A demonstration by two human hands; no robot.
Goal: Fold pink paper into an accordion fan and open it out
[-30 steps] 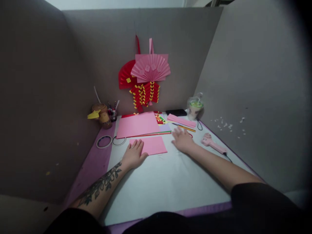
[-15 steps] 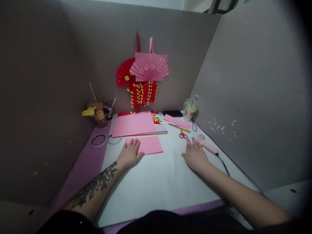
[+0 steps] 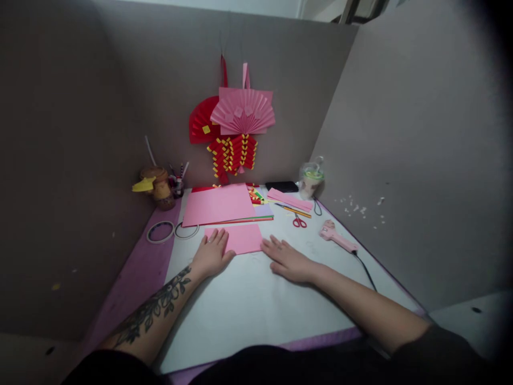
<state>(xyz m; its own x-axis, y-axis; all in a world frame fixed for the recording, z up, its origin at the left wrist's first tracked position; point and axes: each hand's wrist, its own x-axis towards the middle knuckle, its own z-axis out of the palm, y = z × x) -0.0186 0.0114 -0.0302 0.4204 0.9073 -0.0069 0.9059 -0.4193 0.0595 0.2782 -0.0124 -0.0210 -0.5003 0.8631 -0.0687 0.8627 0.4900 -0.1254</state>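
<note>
- The left hand (image 3: 211, 253) lies flat, fingers spread, on the left edge of the small pink sheet (image 3: 239, 238).
- The right hand (image 3: 287, 259) rests open on the white table (image 3: 260, 305), just beside the sheet's right corner.
- Red scissors (image 3: 298, 221) and a pink glue gun (image 3: 336, 237) lie farther right.
</note>
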